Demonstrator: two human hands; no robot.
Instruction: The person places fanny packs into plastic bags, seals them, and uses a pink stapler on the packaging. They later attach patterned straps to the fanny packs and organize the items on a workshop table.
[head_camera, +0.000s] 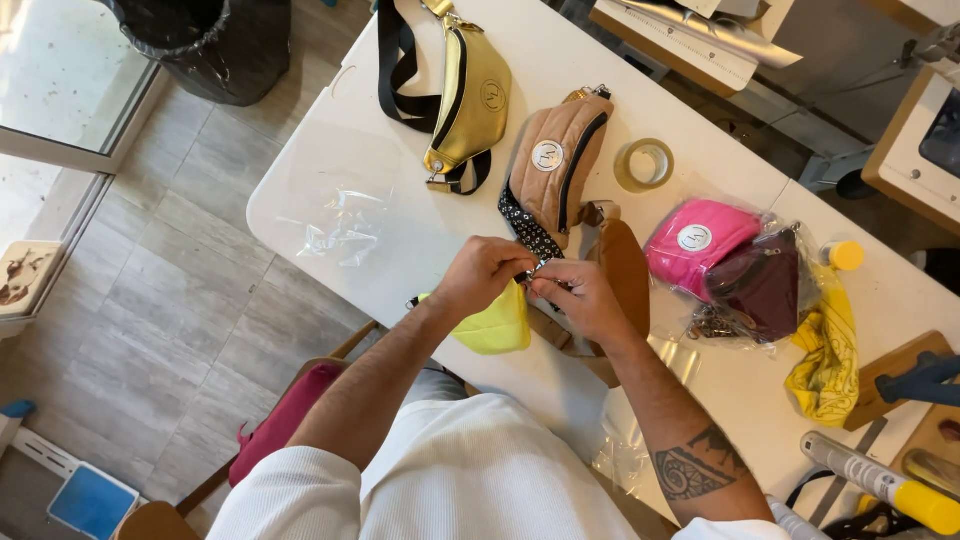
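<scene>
My left hand (482, 274) and my right hand (580, 296) meet over the near edge of the white table (330, 140). Both pinch a small metal clasp at the end of a black studded strap (522, 226). That strap leads up to a tan quilted belt bag (553, 160) with a round badge. Under my left hand sits a neon yellow bag (494, 326), partly hidden by the hand. A brown leather piece (625, 270) lies just right of my right hand.
A gold belt bag (470, 95) with a black strap lies at the far side. A tape roll (645, 165), a pink bag (695, 245) and a maroon bag in clear plastic, yellow cloth (828, 360), an empty clear plastic bag (340, 225) and a black bin (215, 40) are around.
</scene>
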